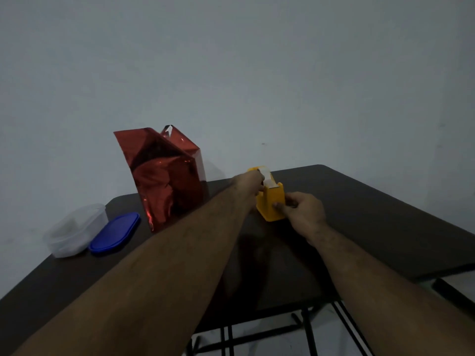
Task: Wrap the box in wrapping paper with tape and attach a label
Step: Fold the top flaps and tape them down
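Nearest us, our right hand (304, 213) grips the yellow tape dispenser (272, 201) by its front; it looks light and liable to slide, so we brace it; our left hand (250, 181) pinches at the tape roll (267, 176). Beyond, near the dispenser, the red foil-wrapped box (164, 176) stands upright on the dark table (372, 214); its paper looks slippery and easily creased, so we judge the firm edges the best hold.

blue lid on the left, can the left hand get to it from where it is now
Probably yes. The left hand is busy at the tape on the yellow dispenser, but the blue lid lies uncovered near the table's left edge, beside the clear container, nothing on it.
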